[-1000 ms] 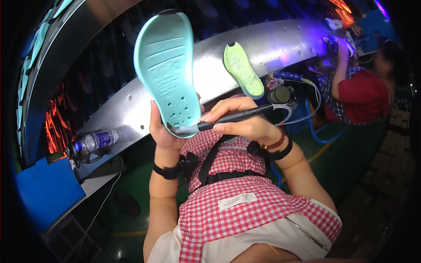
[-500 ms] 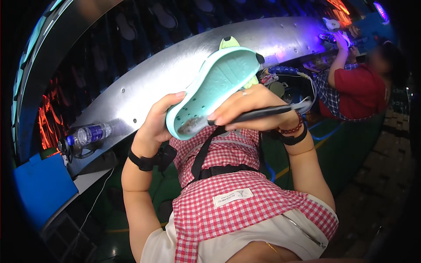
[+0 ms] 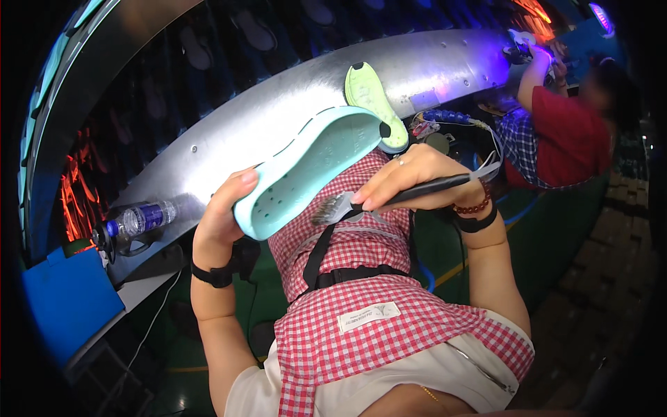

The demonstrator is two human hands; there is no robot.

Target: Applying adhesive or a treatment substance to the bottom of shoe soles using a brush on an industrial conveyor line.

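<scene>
My left hand grips a pale turquoise clog shoe by one end, thumb over its rim. The shoe is tilted, so its hollow inside with small holes shows. My right hand is closed round the black handle of a brush. The bristles sit beside the shoe's rim, over my apron, and look apart from it. Beyond the shoe lies a light green shoe sole piece with a black tip, on the metal bench.
A curved metal bench runs across ahead, with dark racks of hanging shoe shapes behind it. At its left end lie a plastic bottle and a blue box. Cables and a round container sit to the right, near a co-worker in red.
The brush has come out of the shoe's inside. My left hand has moved the shoe down and left and tilted it, uncovering the green sole piece.
</scene>
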